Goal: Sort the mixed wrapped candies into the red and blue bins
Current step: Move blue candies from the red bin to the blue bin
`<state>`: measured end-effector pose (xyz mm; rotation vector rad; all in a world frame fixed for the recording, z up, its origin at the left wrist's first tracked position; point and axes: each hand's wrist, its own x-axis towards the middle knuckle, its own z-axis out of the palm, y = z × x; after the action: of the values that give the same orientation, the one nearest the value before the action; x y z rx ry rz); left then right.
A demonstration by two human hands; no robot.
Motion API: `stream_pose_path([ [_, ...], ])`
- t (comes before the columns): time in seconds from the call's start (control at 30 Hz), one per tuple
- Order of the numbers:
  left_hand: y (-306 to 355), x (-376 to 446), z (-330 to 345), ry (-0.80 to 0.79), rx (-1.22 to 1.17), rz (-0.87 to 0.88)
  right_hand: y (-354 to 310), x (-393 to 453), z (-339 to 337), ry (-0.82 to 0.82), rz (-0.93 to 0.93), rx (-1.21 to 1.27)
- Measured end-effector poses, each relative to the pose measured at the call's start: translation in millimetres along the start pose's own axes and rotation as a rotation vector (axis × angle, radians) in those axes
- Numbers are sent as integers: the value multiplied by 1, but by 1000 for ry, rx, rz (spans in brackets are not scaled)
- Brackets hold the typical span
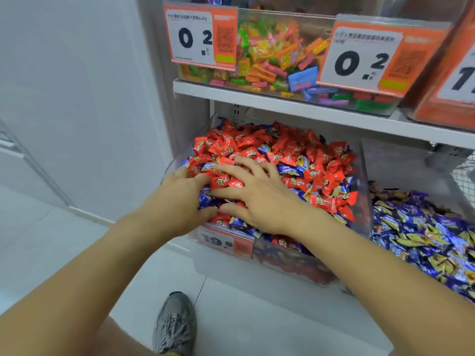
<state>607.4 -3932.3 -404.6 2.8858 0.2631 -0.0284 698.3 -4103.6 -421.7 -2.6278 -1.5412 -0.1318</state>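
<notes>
A clear bin (365,201) on the lower shelf is heaped with red wrapped candies (295,150), and blue wrapped candies (290,169) are mixed in among them. My right hand (257,199) lies flat on the heap with its fingers spread. At the bin's near left corner my left hand (180,199) has its fingers curled into the candies; whether it holds any is hidden. To the right, a second clear bin holds a mass of blue and gold wrapped candies (424,235).
The upper shelf (282,106) carries a clear bin of multicoloured sweets (272,55) with orange price tags (203,34). A white wall stands to the left. On the pale floor below are my grey shoe (174,325) and knee.
</notes>
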Motion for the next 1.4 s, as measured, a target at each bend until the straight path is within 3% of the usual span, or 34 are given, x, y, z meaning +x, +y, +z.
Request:
stream_pose_path([
  [0.3,-5,11,-15,-47,72,96,49,-6,-28,36,115,-57],
  [0.47,-9,17,-15,0,-42,186,34,-13,-42,-18,236,-26],
  [0.57,-8,21,-15,24,-84,220,13,-16,-44,98,170,-21],
  [0.63,-8,20,-17,25,-99,229,3,-18,-40,154,90,127],
  [0.7,-9,19,-22,19,-140,207,-1,-20,-33,36,51,276],
  [0.77,-12,18,-26,22,-215,179,0,-22,-22,-83,50,251],
  [0.9,-21,15,-29,-40,-436,167,4,-24,-16,-109,79,269],
  [1.03,-29,16,-26,-24,-460,142,10,-26,-10,-34,94,295],
  [1.23,-25,14,-29,-46,-508,96,6,-27,-16,254,253,528],
  [1.4,-22,14,-34,-94,-482,-12,-13,-19,-20,205,288,819],
])
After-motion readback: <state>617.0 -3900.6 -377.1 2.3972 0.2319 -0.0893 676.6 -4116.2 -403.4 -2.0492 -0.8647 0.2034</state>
